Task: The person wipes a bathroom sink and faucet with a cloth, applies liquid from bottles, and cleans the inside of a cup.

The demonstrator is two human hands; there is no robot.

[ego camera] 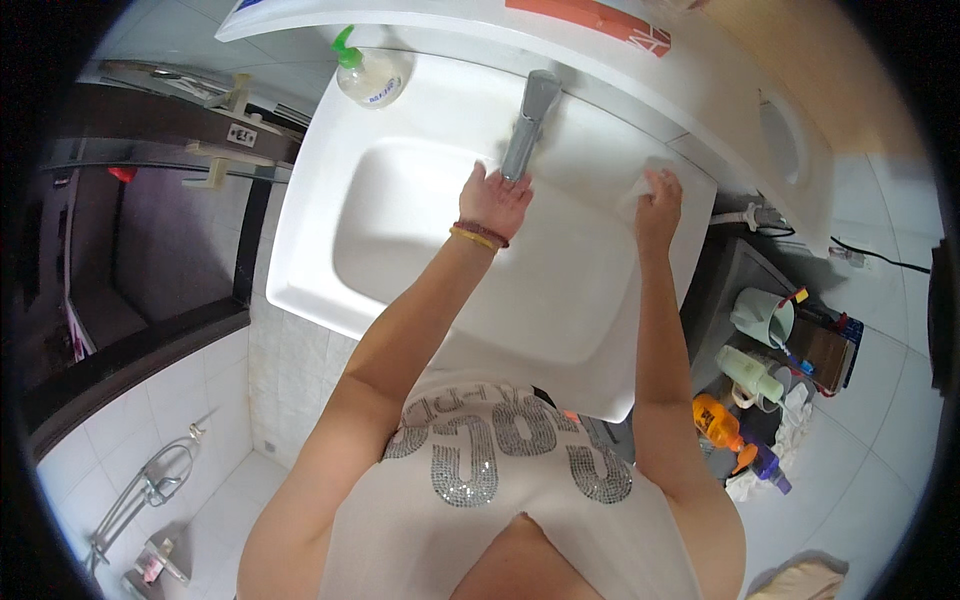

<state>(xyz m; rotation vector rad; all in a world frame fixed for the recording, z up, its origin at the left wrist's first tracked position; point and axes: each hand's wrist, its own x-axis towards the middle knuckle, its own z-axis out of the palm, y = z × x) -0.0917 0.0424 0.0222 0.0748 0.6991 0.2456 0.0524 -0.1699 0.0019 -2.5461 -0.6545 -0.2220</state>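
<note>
My left hand [495, 201] is under the spout of the chrome faucet [529, 124], fingers spread and holding nothing, with a dark red and a yellow bracelet [480, 234] at its wrist. My right hand [660, 196] rests at the right side of the white ceramic washbasin [420, 97]. Something whitish and translucent [639, 191] shows by its fingertips; I cannot tell what it is or whether the hand grips it. A clear pump bottle [371, 81] with a green top stands on the basin's back left corner.
A white shelf [450, 26] with a red box [600, 24] curves above the faucet. To the right stand a cup with toothbrushes [757, 315], a pale green bottle [742, 367] and an orange bottle [716, 420]. A shower hose [135, 499] hangs at the lower left.
</note>
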